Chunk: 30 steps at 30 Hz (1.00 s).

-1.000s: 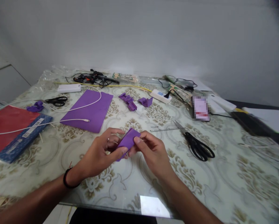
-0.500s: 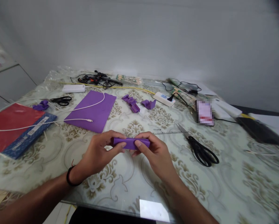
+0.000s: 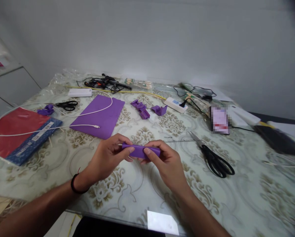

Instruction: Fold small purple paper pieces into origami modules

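Between my two hands, above the near middle of the table, is a narrow folded strip of purple paper [image 3: 139,151]. My left hand [image 3: 112,154] pinches its left end, thumb on the near face. My right hand [image 3: 165,159] grips the right end the same way, with its other fingers behind and partly hidden. Beyond the hands lie two folded purple paper pieces, a longer pleated one [image 3: 140,109] and a shorter bent one [image 3: 159,110]. A purple paper sheet [image 3: 100,115] lies flat to the left, with a white cable [image 3: 85,126] across it.
Black-handled scissors [image 3: 216,161] lie open at right, near a clear ruler [image 3: 178,139]. A second pair [image 3: 67,105] is back left. A red and blue paper pack [image 3: 31,138] is far left. A power strip [image 3: 175,104], phone [image 3: 220,120] and tangled black cables [image 3: 105,84] are farther back.
The view has shifted slightly, so the table things sit a little farther right. Both hands keep hold of the folded purple paper, which now tilts slightly down at its right end.
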Each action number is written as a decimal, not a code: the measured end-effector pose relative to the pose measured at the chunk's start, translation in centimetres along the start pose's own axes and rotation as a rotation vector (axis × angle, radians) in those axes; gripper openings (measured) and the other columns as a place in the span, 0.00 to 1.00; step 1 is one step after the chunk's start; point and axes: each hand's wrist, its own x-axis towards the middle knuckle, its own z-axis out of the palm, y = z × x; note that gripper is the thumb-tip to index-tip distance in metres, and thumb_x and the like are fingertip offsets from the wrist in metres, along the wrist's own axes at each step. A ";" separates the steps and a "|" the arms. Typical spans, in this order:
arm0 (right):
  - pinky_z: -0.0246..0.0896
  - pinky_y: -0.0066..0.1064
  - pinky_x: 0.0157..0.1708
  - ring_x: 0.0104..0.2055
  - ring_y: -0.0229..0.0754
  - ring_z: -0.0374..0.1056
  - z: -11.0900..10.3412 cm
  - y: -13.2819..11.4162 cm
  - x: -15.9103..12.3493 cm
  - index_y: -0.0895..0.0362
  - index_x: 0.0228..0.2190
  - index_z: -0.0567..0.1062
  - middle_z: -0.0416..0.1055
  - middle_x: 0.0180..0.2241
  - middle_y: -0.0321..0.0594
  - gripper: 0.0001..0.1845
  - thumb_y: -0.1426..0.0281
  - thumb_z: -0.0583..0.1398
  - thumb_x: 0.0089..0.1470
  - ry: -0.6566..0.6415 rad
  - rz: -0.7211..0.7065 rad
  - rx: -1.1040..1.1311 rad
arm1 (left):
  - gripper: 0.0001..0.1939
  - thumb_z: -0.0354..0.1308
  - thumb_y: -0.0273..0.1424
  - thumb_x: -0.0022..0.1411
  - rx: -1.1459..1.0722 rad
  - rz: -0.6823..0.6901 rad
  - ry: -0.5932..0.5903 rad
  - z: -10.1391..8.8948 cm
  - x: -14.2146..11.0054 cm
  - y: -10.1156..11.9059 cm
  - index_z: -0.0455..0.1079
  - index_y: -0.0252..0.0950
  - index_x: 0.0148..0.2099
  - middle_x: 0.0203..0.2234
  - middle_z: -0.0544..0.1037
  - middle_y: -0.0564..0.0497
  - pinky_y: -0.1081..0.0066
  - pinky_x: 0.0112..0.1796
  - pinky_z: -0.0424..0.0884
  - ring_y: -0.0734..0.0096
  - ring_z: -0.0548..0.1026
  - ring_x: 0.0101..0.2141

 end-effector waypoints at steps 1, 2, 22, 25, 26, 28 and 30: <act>0.79 0.29 0.29 0.25 0.40 0.80 0.0 0.0 0.0 0.54 0.36 0.80 0.82 0.30 0.35 0.15 0.57 0.72 0.56 0.000 0.006 -0.004 | 0.07 0.70 0.30 0.61 0.006 0.000 -0.001 0.0 0.0 0.0 0.76 0.36 0.40 0.24 0.83 0.55 0.72 0.31 0.87 0.69 0.85 0.25; 0.78 0.29 0.28 0.25 0.40 0.79 0.1 -0.1 0.1 0.54 0.36 0.80 0.81 0.29 0.35 0.15 0.57 0.72 0.56 0.000 0.011 -0.010 | 0.06 0.70 0.30 0.62 0.014 0.000 -0.005 -0.1 -0.1 0.0 0.76 0.36 0.39 0.24 0.83 0.56 0.71 0.32 0.87 0.69 0.84 0.26; 0.68 0.31 0.30 0.29 0.41 0.73 0.2 -0.1 0.2 0.55 0.31 0.83 0.80 0.28 0.37 0.08 0.63 0.70 0.56 -0.096 -0.027 -0.198 | 0.08 0.67 0.32 0.67 0.435 0.064 -0.151 -0.8 0.1 0.5 0.85 0.37 0.36 0.29 0.88 0.51 0.74 0.32 0.74 0.68 0.83 0.30; 0.67 0.31 0.28 0.27 0.41 0.73 0.0 -0.3 0.2 0.55 0.31 0.84 0.79 0.26 0.36 0.09 0.61 0.70 0.56 -0.084 -0.013 -0.191 | 0.07 0.66 0.33 0.68 0.385 0.044 -0.153 -0.8 0.2 0.5 0.86 0.38 0.39 0.33 0.89 0.50 0.74 0.33 0.76 0.66 0.85 0.33; 0.67 0.31 0.28 0.27 0.41 0.73 -0.1 -0.4 0.2 0.55 0.31 0.84 0.79 0.26 0.36 0.09 0.61 0.70 0.55 -0.071 -0.022 -0.189 | 0.07 0.67 0.33 0.67 0.361 0.040 -0.143 -0.8 0.2 0.6 0.86 0.38 0.41 0.34 0.89 0.50 0.73 0.34 0.77 0.66 0.85 0.33; 0.69 0.32 0.29 0.27 0.42 0.74 -0.2 -0.5 0.1 0.54 0.31 0.84 0.80 0.26 0.37 0.09 0.62 0.71 0.56 -0.046 -0.061 -0.190 | 0.07 0.69 0.34 0.66 0.315 0.038 -0.122 -0.9 0.2 0.7 0.85 0.38 0.43 0.35 0.89 0.49 0.73 0.34 0.78 0.64 0.86 0.34; 0.70 0.33 0.30 0.28 0.42 0.75 -0.2 -0.6 0.0 0.54 0.31 0.84 0.81 0.28 0.38 0.08 0.63 0.71 0.56 -0.023 -0.123 -0.202 | 0.07 0.70 0.34 0.64 0.291 0.052 -0.109 -0.9 0.2 0.8 0.85 0.38 0.42 0.34 0.89 0.50 0.72 0.34 0.79 0.64 0.86 0.34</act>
